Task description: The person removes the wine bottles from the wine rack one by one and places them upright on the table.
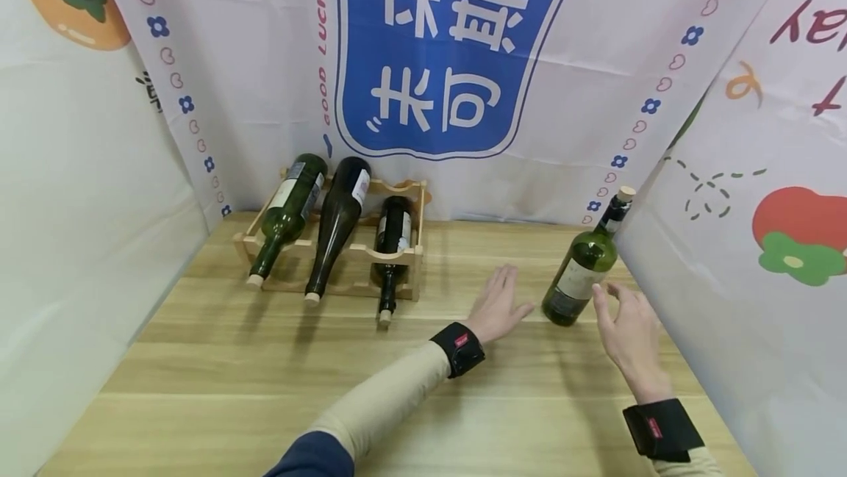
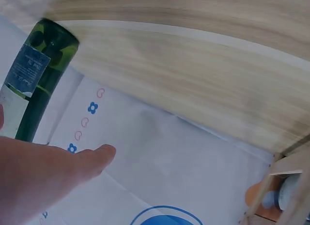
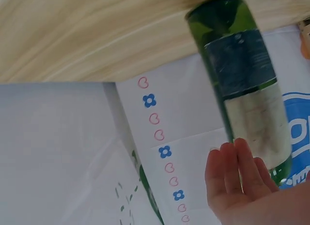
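Observation:
A green wine bottle (image 1: 582, 267) with a cork and a pale label stands upright on the wooden table (image 1: 331, 374) near the right backdrop; it also shows in the wrist views as bottle (image 2: 36, 77) and bottle (image 3: 242, 84). My left hand (image 1: 496, 304) lies flat with straight fingers just left of the bottle's base, apart from it. My right hand (image 1: 625, 330) hovers open just right of the bottle, fingers relaxed and close to the glass without gripping it. Its fingers (image 3: 237, 171) appear beside the label.
A wooden rack (image 1: 344, 249) at the back left holds three dark bottles (image 1: 337, 223) lying down, corks toward me. Printed cloth backdrops (image 1: 450, 58) wall in the table at the back and both sides.

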Demonstrator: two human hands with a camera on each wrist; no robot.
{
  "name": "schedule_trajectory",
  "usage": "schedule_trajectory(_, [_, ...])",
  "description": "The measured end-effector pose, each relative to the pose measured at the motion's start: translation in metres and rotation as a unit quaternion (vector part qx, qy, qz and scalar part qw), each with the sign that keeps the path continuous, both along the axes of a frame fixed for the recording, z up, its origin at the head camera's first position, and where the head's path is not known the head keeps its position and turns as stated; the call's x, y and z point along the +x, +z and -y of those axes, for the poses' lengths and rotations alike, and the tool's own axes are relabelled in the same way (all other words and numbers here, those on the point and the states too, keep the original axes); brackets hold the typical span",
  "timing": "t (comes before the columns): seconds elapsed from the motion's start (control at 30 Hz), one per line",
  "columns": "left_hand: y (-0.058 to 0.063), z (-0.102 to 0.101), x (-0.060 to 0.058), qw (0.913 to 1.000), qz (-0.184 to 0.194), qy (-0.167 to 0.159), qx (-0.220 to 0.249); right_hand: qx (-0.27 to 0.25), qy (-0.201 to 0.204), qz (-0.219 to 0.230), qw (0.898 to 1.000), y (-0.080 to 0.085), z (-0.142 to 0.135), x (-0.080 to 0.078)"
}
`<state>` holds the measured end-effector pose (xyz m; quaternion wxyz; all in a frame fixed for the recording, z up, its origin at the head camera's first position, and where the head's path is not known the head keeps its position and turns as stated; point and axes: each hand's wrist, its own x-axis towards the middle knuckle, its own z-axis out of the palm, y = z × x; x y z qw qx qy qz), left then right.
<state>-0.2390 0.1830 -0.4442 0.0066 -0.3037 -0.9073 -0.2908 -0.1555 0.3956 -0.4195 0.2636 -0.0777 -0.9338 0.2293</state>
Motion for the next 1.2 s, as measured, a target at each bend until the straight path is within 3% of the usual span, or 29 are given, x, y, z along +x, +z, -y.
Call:
schedule_trajectory(0.2, [0.001,0.02,0.004,0.9999,0.003,0.011,-0.009,0.006,0.036,0.009,0.999,-0.008,0.022,0.0])
schedule_trajectory(0.47, [-0.011,0.042,0.012,0.9997,-0.015,0.016,-0.006,0.004,0.076,-0.005,0.997,-0.021,0.056,-0.006])
schedule_trajectory(0.7, [-0.018,0.055,0.016,0.9995,-0.015,0.026,-0.013,0.012,0.105,0.017,0.994,-0.03,0.074,-0.008])
schedule_trajectory(0.97, [-0.01,0.064,0.02,0.9993,-0.016,0.032,-0.015,0.007,0.117,0.015,0.993,-0.034,0.085,-0.012])
schedule_trajectory(1.2, [-0.007,0.072,0.018,0.9972,-0.051,0.044,-0.033,0.012,0.128,0.003,0.992,-0.033,0.1,-0.021])
